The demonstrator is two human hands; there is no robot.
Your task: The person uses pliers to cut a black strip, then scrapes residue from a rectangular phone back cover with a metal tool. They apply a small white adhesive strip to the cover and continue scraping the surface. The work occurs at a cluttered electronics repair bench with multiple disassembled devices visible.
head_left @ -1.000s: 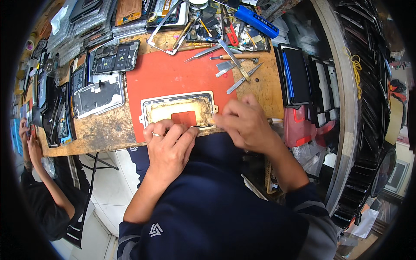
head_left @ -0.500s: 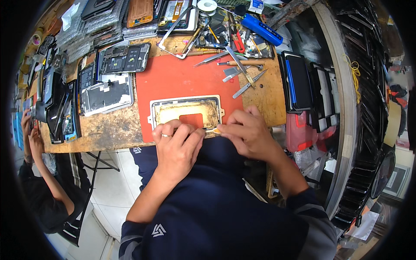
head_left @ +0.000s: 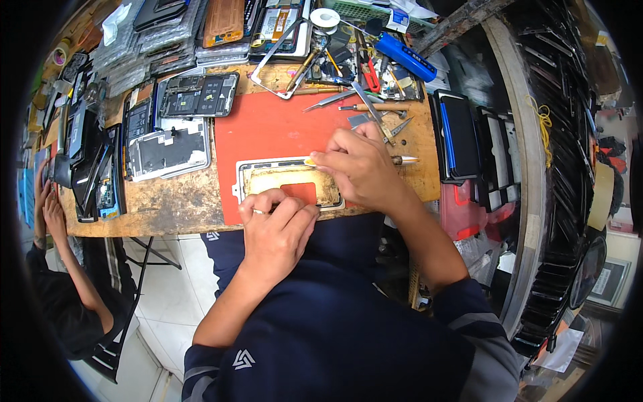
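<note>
A phone-sized rectangular frame with side tabs, a dark inner border and a gold-coloured, stained middle lies on the red mat. Through a cutout in its middle, red shows. My left hand, ring on one finger, is curled over the frame's near edge, gripping it; the fingertips are partly hidden. My right hand pinches a slim tool, its yellow tip at the frame's far edge near the right corner. The tool's other end, pale and pointed, sticks out right of the hand.
Beyond my right hand lie tweezers and a wooden-handled tool. Opened phones are at left, bubble-wrapped stacks behind. A blue tool lies at the back right. A co-worker's hands are at far left.
My right hand has moved with the tool from the frame's near right edge to its far edge. My left hand stays on the near edge. The view has shifted slightly.
</note>
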